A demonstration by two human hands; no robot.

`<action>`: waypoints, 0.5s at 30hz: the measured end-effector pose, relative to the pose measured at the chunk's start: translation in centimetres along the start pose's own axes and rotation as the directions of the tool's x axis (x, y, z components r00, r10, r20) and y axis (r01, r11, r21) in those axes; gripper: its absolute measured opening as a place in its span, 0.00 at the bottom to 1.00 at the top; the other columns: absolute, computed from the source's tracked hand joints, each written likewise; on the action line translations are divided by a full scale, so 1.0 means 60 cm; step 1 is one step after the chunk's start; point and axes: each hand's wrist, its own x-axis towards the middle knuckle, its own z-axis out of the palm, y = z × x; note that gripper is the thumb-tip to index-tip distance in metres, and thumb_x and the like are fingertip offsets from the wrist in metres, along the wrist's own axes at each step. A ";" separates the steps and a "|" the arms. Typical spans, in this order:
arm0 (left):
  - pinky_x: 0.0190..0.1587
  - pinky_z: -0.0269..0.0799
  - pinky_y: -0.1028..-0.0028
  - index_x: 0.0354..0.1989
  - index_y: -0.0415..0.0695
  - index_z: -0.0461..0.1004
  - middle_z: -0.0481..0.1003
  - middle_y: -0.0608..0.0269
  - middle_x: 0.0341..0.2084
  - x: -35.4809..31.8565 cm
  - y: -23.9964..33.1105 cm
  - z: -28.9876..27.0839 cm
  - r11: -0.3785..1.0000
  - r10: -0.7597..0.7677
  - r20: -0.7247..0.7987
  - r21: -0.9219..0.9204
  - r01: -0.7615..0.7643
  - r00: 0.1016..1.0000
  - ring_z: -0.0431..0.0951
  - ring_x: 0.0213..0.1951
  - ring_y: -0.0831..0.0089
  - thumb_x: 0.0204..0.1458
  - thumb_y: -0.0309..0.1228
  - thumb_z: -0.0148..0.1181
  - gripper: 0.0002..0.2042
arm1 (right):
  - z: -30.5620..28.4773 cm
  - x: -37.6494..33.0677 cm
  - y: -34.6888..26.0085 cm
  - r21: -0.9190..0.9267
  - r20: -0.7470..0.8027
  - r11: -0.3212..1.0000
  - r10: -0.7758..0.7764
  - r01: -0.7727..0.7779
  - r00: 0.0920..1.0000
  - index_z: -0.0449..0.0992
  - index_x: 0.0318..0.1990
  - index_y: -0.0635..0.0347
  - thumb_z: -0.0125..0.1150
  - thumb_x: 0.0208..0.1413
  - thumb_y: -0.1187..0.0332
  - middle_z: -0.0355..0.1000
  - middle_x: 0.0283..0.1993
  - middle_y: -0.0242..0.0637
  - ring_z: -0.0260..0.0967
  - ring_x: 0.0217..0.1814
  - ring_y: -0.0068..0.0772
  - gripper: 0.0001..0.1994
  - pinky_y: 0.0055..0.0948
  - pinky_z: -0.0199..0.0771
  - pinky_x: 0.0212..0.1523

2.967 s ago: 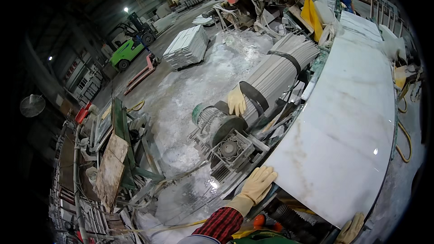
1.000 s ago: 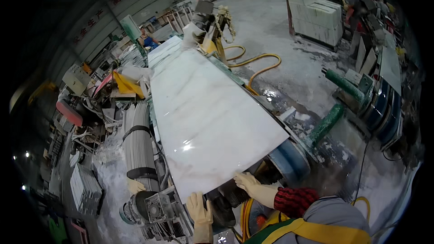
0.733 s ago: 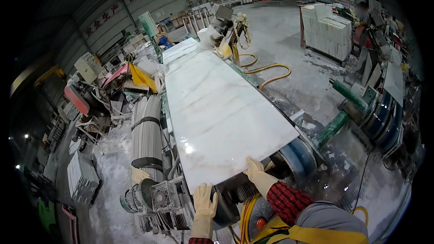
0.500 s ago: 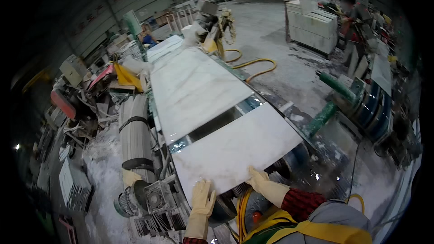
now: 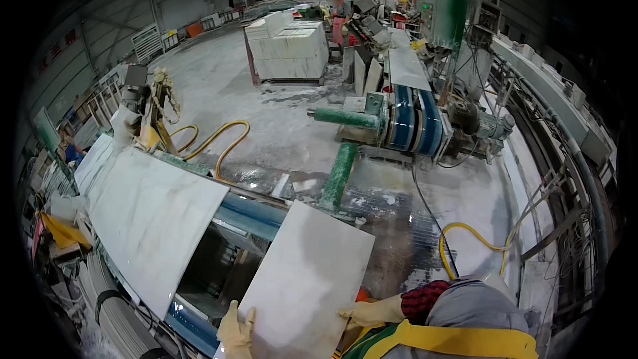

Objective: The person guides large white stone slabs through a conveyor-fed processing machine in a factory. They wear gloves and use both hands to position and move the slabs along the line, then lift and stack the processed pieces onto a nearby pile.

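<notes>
A white stone slab [image 5: 312, 259] is in front of me, its far end tilted toward the right of the conveyor's side. My left hand [image 5: 236, 334], in a cream rubber glove, grips its left edge near the bottom. On the opposite edge, my right hand [image 5: 373, 311] holds the slab in a matching glove; part of its fingers is hidden by the slab. A larger veined slab [image 5: 156, 203] lies on the conveyor to the left. Between the two slabs show blue belts [image 5: 249, 214] and the dark inside of the frame.
A second conveyor with blue belts [image 5: 417, 123] and green rollers [image 5: 345, 118] stands ahead to the right. Behind it is a person [image 5: 339, 16]. Stacked white blocks [image 5: 289, 50] sit farther back. A yellow hose [image 5: 226, 136] and another yellow hose [image 5: 448, 239] lie on the wet floor.
My view has swung to the right. The near slab has come away from the larger one and turned, widening the gap between them. Both hands have moved along with it, now at its opposite edges.
</notes>
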 end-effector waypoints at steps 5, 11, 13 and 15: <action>0.51 0.82 0.53 0.53 0.39 0.87 0.87 0.38 0.43 0.025 0.078 -0.081 0.982 -0.182 0.158 -0.023 0.187 0.971 0.87 0.47 0.42 0.49 0.61 0.79 0.36 | -0.084 0.099 0.034 -0.011 0.069 0.997 0.080 -0.080 0.994 0.61 0.78 0.73 0.51 0.82 0.51 0.61 0.83 0.49 0.60 0.84 0.43 0.33 0.41 0.60 0.86; 0.46 0.80 0.58 0.44 0.35 0.87 0.86 0.46 0.35 -0.060 0.156 -0.141 0.996 -0.088 0.032 0.015 0.087 0.996 0.86 0.38 0.51 0.55 0.49 0.79 0.25 | -0.062 0.076 0.020 -0.102 0.151 0.995 0.033 -0.017 0.988 0.67 0.77 0.65 0.54 0.80 0.55 0.65 0.84 0.39 0.64 0.83 0.39 0.28 0.40 0.62 0.82; 0.54 0.83 0.57 0.50 0.39 0.88 0.87 0.43 0.42 -0.073 0.219 -0.187 0.979 -0.201 0.169 0.001 0.204 0.965 0.88 0.47 0.47 0.56 0.46 0.77 0.23 | -0.064 0.005 -0.012 -0.418 0.250 0.872 -0.160 0.256 0.955 0.67 0.76 0.69 0.57 0.80 0.59 0.67 0.81 0.46 0.67 0.81 0.41 0.27 0.39 0.69 0.80; 0.51 0.80 0.57 0.46 0.40 0.89 0.87 0.45 0.39 -0.070 0.261 -0.193 0.987 -0.150 0.111 -0.035 0.155 0.982 0.86 0.43 0.47 0.58 0.47 0.76 0.21 | -0.115 -0.020 -0.041 -0.745 0.403 0.432 -0.315 0.508 0.859 0.70 0.75 0.68 0.58 0.79 0.62 0.71 0.77 0.48 0.71 0.78 0.41 0.25 0.38 0.73 0.77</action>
